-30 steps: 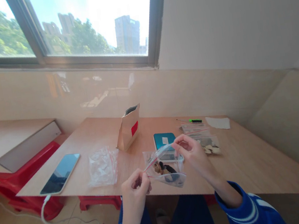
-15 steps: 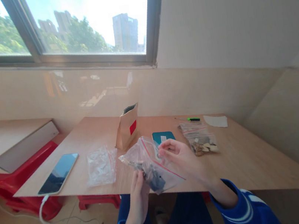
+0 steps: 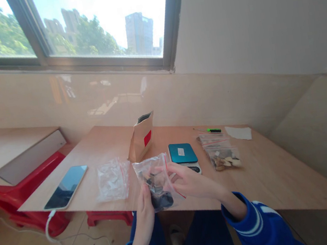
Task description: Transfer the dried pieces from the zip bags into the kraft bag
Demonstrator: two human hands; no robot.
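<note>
Both my hands hold a clear zip bag [image 3: 154,180] with a red-lined seal, just above the table's front edge. Dark pieces and some lighter ones lie inside, gathered low in the bag. My left hand [image 3: 144,219] grips its lower left side. The fingers of my right hand [image 3: 189,182] press on its right side. Just behind the bag stands a pocket digital scale [image 3: 183,156] with a teal lid. To the right lies a second zip bag [image 3: 221,157] holding brown and pale pieces.
The wooden table [image 3: 102,144] also holds a flat clear bag [image 3: 113,180], a kraft pouch with a red label [image 3: 141,137], a phone [image 3: 65,187], a green-handled tool [image 3: 214,130] and white paper [image 3: 238,132]. A red stool [image 3: 108,218] stands below.
The bag has gone from lying wide across my hands to a narrower, more upright shape. Its contents have dropped lower, and my right hand has moved left, closer to my left hand.
</note>
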